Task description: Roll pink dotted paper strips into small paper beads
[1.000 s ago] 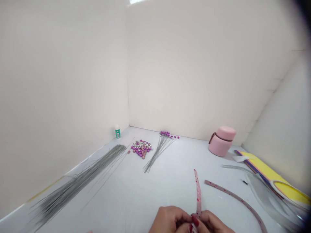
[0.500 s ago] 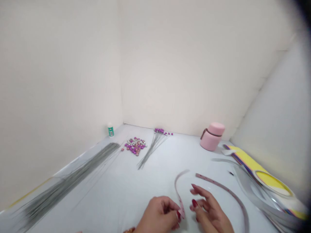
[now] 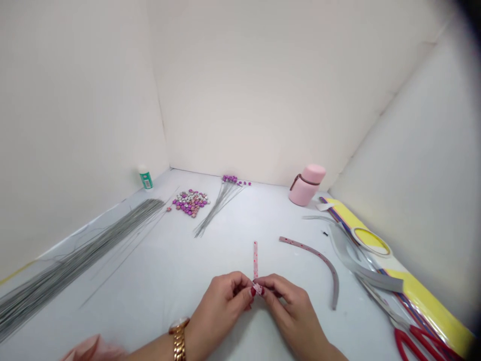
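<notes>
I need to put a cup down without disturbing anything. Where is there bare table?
Bare table shows between the purple-tipped stems and the pink flask, and between the grey wire bundle and the left hand, beyond some loose wires. The right side is crowded with scissors and yellow sheets.

Left hand point(image 3: 220, 311) and right hand point(image 3: 295, 308), fingertips pinched together, left wrist bent.

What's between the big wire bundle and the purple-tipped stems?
Loose wires, a pink bead and a heap of purple, pink and silver beads, in the head view.
</notes>
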The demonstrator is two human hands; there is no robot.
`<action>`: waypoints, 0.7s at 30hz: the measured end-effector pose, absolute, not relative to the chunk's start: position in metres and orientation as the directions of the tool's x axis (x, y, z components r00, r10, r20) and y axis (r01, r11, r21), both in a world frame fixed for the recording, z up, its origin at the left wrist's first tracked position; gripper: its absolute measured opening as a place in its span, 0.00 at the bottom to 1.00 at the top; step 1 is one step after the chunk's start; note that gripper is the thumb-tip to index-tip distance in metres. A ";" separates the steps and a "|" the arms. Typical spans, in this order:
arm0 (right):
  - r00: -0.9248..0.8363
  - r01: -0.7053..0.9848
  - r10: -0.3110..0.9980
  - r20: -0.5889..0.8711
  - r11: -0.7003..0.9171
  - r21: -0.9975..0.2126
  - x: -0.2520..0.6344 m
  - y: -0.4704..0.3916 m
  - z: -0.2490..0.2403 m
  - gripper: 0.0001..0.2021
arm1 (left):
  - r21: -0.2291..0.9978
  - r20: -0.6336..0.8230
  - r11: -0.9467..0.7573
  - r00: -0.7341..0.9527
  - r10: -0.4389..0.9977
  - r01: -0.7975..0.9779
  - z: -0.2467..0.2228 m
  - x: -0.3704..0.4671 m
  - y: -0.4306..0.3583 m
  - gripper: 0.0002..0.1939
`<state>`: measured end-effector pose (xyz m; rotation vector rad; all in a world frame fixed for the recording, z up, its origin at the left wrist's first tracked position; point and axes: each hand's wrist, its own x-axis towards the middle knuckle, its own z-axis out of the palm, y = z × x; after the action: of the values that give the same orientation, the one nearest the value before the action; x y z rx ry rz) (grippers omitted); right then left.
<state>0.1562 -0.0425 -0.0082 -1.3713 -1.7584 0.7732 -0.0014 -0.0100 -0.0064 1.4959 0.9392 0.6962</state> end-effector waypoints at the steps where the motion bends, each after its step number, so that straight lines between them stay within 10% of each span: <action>1: -0.123 0.496 0.976 0.179 0.217 -0.841 0.156 -0.043 -0.008 0.09 | 0.976 -0.043 -0.070 0.498 0.866 0.206 -0.005 -0.002 -0.011 0.11; 10: -0.107 0.551 0.977 0.182 0.211 -0.807 0.154 -0.045 -0.007 0.11 | 0.943 0.141 -0.258 0.451 0.881 0.211 0.006 -0.005 -0.014 0.11; 17: -0.167 0.665 0.852 0.496 0.469 -0.581 0.163 -0.044 -0.011 0.13 | 0.958 -0.236 0.287 0.530 0.814 -0.015 -0.003 0.001 -0.005 0.06; 21: -0.036 0.653 0.891 0.453 0.364 -0.664 0.161 -0.043 -0.008 0.10 | 0.952 -0.252 0.304 0.501 0.828 -0.025 -0.006 0.002 -0.005 0.06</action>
<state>0.1613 -0.0434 -0.0082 -1.3652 -1.7630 0.3470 0.0020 -0.0046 -0.0061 1.1254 0.8833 0.6743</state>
